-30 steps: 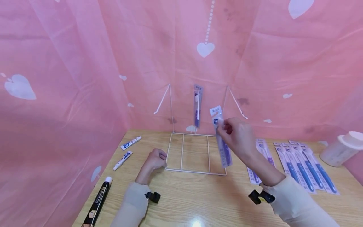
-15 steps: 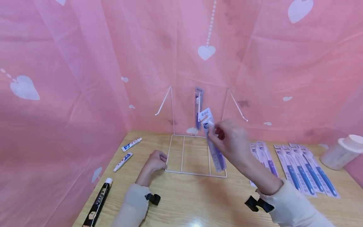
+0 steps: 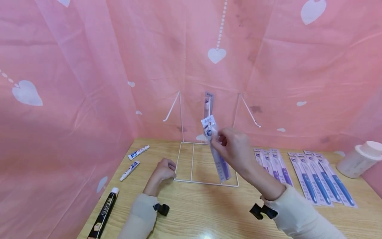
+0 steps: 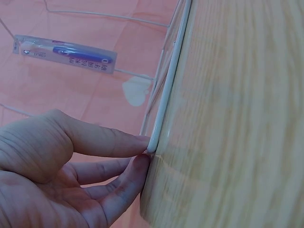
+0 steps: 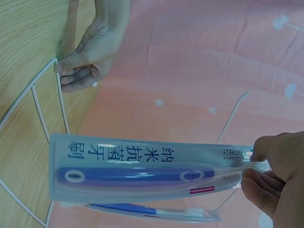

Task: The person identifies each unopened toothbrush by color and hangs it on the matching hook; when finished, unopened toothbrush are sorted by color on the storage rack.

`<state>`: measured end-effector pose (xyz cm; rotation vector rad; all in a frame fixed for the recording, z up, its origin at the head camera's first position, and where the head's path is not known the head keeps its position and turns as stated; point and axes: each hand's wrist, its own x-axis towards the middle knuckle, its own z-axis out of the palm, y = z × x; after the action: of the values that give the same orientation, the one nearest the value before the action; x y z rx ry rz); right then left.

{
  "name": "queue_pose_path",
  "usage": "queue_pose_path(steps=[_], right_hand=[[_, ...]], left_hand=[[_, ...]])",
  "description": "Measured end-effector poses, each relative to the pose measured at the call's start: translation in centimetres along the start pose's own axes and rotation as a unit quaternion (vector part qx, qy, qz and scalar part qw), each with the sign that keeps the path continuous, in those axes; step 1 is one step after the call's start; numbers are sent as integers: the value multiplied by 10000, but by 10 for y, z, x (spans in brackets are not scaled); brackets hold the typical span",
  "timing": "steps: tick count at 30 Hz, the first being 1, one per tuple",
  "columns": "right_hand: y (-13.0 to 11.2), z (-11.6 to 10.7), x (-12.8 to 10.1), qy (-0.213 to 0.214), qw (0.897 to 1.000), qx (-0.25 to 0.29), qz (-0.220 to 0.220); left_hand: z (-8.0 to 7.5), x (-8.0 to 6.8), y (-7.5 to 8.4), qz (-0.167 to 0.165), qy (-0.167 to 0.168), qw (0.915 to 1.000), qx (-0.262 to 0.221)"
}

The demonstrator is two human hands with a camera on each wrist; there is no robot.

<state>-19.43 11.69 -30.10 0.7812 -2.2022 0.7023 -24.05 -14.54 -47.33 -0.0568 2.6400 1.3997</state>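
My right hand (image 3: 222,141) pinches the top of a packaged blue toothbrush (image 3: 217,151) and holds it upright in the air, just in front of the white wire rack (image 3: 206,181). In the right wrist view the toothbrush pack (image 5: 142,171) is gripped at its head end by my fingers (image 5: 259,178). Another packaged toothbrush (image 3: 208,106) hangs on the rack's middle hook. My left hand (image 3: 167,167) holds the rack's front left corner against the table; the left wrist view shows thumb and fingertip (image 4: 137,164) pinching the wire base (image 4: 168,90).
Several packaged toothbrushes (image 3: 316,176) lie in a row on the wooden table at the right, beside a white lidded tub (image 3: 361,159). Two small toothpaste tubes (image 3: 132,161) and a black tube (image 3: 102,212) lie at the left. Pink heart-patterned sheeting walls the space.
My right hand has carried the toothbrush pack leftward, from beside the rack's right post to in front of the hanging pack at the middle. The left hand has stayed on the rack's corner.
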Motion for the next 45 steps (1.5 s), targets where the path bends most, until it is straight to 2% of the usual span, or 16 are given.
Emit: queue_pose_path(steps=[4, 7, 11, 18, 28, 36, 45], right_hand=[[5, 8, 3, 54, 9998, 171, 63], [9, 14, 8, 74, 9990, 331, 279], [15, 22, 19, 38, 9961, 407, 784], [33, 41, 44, -189, 9876, 152, 1552], [57, 60, 75, -197, 9807, -75, 1945], [70, 69, 87, -243, 9766, -216, 2126], [76, 67, 90, -390, 9746, -44, 2204]], left_hand=[[0, 1, 0, 51, -32, 10000, -14], [0, 2, 0, 78, -35, 10000, 1], [1, 3, -2, 89, -7, 10000, -37], [2, 2, -3, 145, -16, 9999, -90], [3, 1, -3, 159, -60, 9998, -38], [0, 2, -2, 89, -23, 10000, 39], [-2, 3, -2, 90, -29, 10000, 23]])
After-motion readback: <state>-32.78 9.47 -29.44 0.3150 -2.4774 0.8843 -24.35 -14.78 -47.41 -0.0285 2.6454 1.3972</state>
